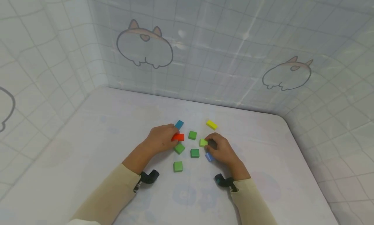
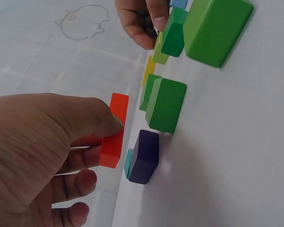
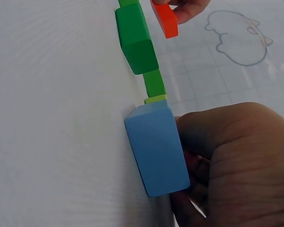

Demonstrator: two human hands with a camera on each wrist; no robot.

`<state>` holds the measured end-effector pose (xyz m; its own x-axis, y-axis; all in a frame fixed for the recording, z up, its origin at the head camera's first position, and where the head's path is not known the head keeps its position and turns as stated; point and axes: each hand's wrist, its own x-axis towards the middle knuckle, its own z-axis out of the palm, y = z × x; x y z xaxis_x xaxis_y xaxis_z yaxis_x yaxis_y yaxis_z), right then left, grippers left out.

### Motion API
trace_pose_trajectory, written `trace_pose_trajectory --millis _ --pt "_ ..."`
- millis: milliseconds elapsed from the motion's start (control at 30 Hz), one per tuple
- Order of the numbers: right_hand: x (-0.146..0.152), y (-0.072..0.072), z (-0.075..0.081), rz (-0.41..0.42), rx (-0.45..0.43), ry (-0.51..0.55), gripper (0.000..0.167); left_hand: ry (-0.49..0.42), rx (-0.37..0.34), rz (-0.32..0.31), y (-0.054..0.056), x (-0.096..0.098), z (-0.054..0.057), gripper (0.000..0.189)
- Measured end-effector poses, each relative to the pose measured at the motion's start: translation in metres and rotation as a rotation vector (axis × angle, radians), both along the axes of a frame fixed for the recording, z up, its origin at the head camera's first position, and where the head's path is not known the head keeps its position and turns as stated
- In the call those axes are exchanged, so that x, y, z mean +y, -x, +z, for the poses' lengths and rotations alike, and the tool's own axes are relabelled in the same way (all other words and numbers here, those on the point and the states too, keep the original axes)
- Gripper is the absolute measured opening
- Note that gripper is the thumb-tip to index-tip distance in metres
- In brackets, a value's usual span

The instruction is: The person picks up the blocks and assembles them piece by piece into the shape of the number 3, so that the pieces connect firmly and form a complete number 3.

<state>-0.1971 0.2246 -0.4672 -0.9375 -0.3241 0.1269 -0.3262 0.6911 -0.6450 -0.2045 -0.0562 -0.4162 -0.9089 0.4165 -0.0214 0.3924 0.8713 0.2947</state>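
My left hand point(image 1: 163, 138) pinches a red block point(image 2: 114, 132) between thumb and fingers, held above the white surface. A dark purple block point(image 2: 145, 156) stands just below it in the left wrist view, hidden in the head view; a teal-blue block point(image 1: 179, 124) lies beyond the fingers. My right hand point(image 1: 222, 149) has its thumb and index fingertips at the sides of a light green block point(image 1: 203, 143), pinching its near end. Close under that hand is a light blue block point(image 3: 157, 147), which covers most of the grip in the right wrist view.
Several green blocks lie between the hands, among them a darker green block point(image 1: 194, 153) and a nearer green block point(image 1: 178, 166). A yellow block point(image 1: 211, 124) lies farther back. Grid-patterned walls point(image 1: 204, 72) enclose the white surface point(image 1: 187, 202) at the back and sides.
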Motion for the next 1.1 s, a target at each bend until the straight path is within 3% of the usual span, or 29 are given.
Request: trace_pose_trajectory --millis 200,667,833,1100 --pt "-0.002 0.0 0.001 -0.009 -0.024 -0.005 0.024 0.008 -0.027 -0.006 0.002 0.006 -0.001 0.032" --pt "-0.006 0.0 0.002 0.015 -0.012 0.003 0.024 0.019 -0.046 -0.028 0.003 0.018 0.001 0.031" --pt "-0.005 0.002 0.001 0.036 0.028 -0.005 0.023 0.002 -0.024 -0.058 0.004 0.02 0.0 0.028" --pt "-0.007 0.002 0.002 0.039 0.019 -0.021 0.024 0.029 0.006 -0.071 0.007 0.025 -0.002 0.028"
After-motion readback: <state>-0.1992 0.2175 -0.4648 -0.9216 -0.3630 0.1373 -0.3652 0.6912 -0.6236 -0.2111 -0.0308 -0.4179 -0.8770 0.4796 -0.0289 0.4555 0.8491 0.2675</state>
